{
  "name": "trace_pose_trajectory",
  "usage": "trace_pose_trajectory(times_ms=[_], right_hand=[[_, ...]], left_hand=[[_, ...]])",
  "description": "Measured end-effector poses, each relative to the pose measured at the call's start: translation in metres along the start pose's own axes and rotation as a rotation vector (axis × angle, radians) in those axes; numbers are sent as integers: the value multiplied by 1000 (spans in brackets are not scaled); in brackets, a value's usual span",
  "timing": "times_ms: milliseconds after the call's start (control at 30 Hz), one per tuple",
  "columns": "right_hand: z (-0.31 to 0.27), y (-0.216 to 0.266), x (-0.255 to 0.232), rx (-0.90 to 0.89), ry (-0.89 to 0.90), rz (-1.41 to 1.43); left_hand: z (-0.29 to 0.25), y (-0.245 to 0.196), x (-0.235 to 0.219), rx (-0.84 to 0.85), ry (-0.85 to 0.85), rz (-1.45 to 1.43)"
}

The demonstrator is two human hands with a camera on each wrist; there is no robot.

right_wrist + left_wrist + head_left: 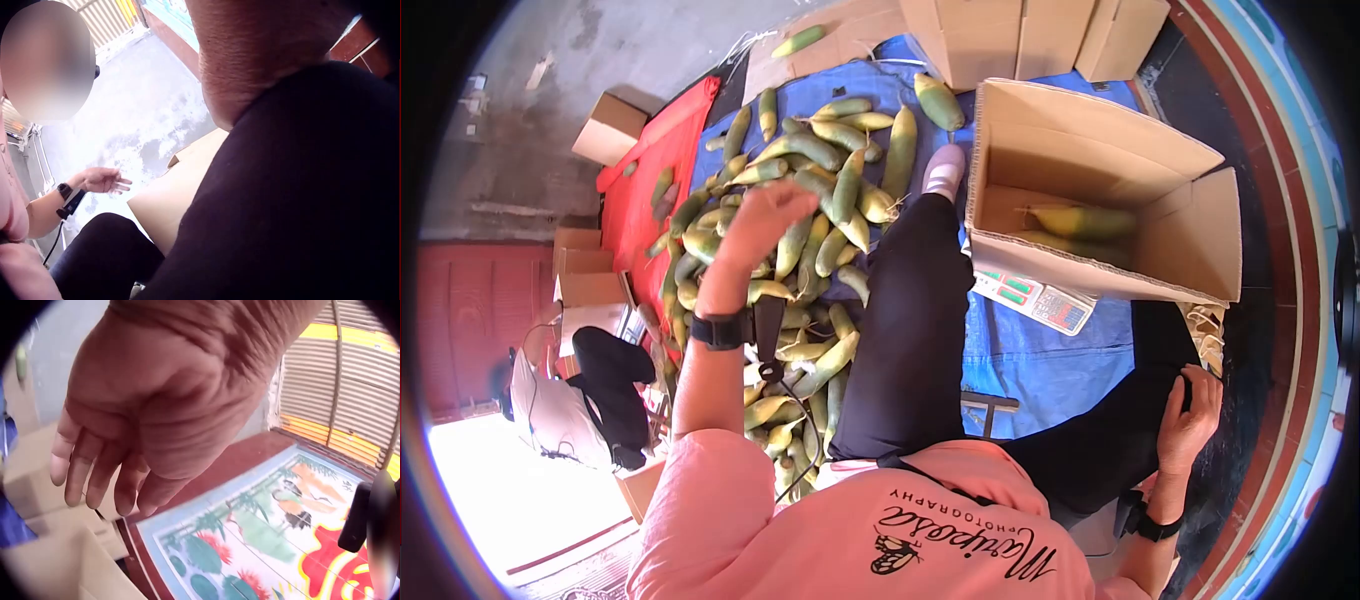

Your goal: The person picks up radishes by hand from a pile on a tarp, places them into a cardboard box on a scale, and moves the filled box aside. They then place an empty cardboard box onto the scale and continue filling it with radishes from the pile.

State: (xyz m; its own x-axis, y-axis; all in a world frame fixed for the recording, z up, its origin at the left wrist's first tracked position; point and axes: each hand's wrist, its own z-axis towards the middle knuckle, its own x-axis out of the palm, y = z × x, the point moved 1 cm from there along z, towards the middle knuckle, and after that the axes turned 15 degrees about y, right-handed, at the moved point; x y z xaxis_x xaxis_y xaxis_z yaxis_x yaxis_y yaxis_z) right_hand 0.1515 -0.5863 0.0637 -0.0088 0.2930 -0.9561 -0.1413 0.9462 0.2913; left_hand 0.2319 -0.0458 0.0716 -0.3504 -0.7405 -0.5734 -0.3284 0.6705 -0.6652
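Note:
My left hand [765, 220] is raised over a pile of green radishes [800, 150], holding nothing. In the left wrist view its fingers [97, 465] hang loosely bent below the palm. My right hand [1188, 420] rests on my right knee in dark trousers, its fingers hidden in the right wrist view behind the leg. Ahead of that knee stands an open cardboard box [1100, 265] with a few green radishes [1080, 220] inside. Under the box's near edge shows a digital scale [1040, 300] with a keypad.
Blue sheeting [1030, 370] covers the floor, and a red sheet [650, 180] lies to the left. More cardboard boxes [990, 40] stand at the back. One radish [940, 102] lies near my left shoe [944, 170]. Another person [565, 410] is at the far left.

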Motion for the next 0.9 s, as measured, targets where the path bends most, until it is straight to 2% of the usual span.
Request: trace_pose_trajectory(times_ms=[33,67,100,133,233,300,367,433,500,533,667,767,900], right_hand=[[0,0,1,3,-1,-13],[0,0,1,8,-5,-28],[0,0,2,1,3,-33],[1,1,2,-2,12,-48],[2,1,5,-15,24,-76],[2,2,6,-21,25,-94],[2,4,6,-35,18,-103],[2,3,7,-30,25,-115],[1,3,8,-23,31,-125],[1,3,8,-22,35,-123],[2,1,9,-13,46,-142],[3,2,9,0,48,-137],[5,5,9,1,38,-154]], left_hand=[[-8,33,10,-80,-62,75],[-16,63,18,-121,-4,155],[-9,151,32,-1,37,424],[-22,162,48,-240,133,237],[-41,212,99,-301,114,248],[-43,236,128,-481,389,157],[-42,266,162,-453,364,133],[-42,266,183,-425,333,111],[-40,257,200,-500,345,274],[-38,262,209,-537,377,249],[-36,271,239,-486,319,374],[-35,244,236,-539,373,509],[-40,239,240,-527,330,570]])
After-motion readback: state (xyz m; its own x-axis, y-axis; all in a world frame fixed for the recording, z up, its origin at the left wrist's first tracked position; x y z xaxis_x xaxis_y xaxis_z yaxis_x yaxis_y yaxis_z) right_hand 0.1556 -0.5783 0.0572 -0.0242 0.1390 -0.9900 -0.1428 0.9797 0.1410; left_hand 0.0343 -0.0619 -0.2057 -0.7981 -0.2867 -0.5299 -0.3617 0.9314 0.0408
